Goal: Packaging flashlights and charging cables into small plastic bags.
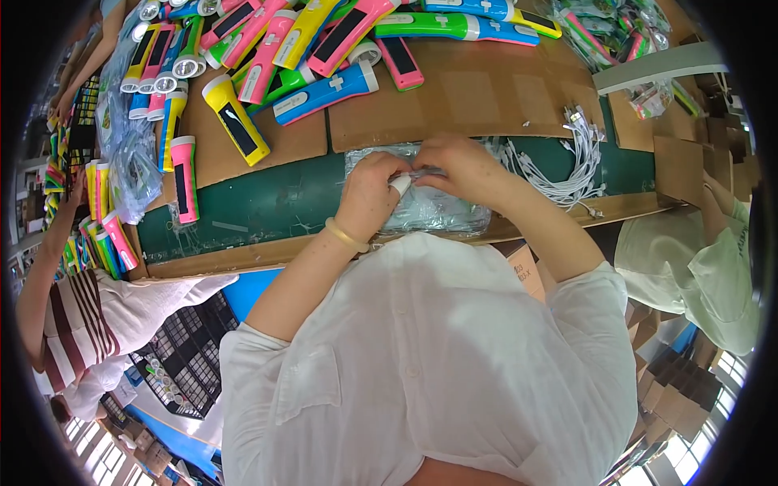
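Note:
My two hands meet over a pile of clear plastic bags point(455, 217) at the front of the green table. My left hand point(373, 193) is closed around a small white piece point(401, 185), mostly hidden by the fingers, so I cannot tell its kind. The fingers of my right hand point(463, 166) are pinched close beside it, on what looks like the edge of a clear plastic bag point(427, 172). Right of my right hand lies a bundle of white cables point(571, 174). Beyond my hands are loose flashlights, among them a yellow one point(235, 121) and a blue one point(324, 93).
Brown cardboard point(486, 97) covers the far part of the green table point(267, 202). More flashlights in pink, green, blue and yellow heap at the back. Plastic bags point(130, 170) hang at the left. Other people point(105, 312) stand on both sides. A grey bar point(660, 67) crosses the right.

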Demonstrator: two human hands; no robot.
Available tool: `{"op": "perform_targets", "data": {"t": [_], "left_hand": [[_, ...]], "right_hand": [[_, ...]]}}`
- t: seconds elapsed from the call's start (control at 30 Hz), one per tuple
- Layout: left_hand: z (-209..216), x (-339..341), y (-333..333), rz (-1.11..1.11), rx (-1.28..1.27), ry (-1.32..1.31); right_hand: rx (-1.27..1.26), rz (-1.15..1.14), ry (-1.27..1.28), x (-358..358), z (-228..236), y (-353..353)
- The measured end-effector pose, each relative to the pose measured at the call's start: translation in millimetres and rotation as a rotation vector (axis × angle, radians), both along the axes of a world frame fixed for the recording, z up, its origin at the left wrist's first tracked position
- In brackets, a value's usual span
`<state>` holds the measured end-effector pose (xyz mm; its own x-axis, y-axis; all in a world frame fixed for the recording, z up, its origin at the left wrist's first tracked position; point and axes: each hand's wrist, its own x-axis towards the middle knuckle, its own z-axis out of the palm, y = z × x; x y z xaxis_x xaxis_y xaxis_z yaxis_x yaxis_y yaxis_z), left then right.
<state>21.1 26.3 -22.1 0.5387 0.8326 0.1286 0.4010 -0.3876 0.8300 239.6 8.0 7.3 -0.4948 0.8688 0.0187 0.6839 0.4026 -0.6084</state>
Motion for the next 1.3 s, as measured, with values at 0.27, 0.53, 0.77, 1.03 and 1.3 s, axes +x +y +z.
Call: {"op": "perform_targets", "data": {"t": [0.27, 0.53, 0.77, 1.03, 1.3], "left_hand": [[11.8, -48.2, -2.2, 0.139, 0.036, 0.089], [32.5, -49.5, -10.5, 0.148, -0.184, -0.057], [32.0, -55.7, -13.8, 0.174, -0.211, -0.151], [36.4, -48.7, -11.5, 0.032, 0.024, -0.087], [25.8, -60.1, -8.9, -0.047, 0.095, -0.024]], "right_hand": [[-0.011, -0.034, -0.008, 19.0, -1.4, 1.4], [0.148, 0.133, 0.266, -31.1, -5.3, 1.2], [0.103, 0.139, 0.297, -32.0, -4.4, 5.7], [0.133, 0.178, 0.242, -22.6, -7.7, 9.4], [-0.460, -0.114, 0.193, 75.0, 5.7, 39.7]]}}
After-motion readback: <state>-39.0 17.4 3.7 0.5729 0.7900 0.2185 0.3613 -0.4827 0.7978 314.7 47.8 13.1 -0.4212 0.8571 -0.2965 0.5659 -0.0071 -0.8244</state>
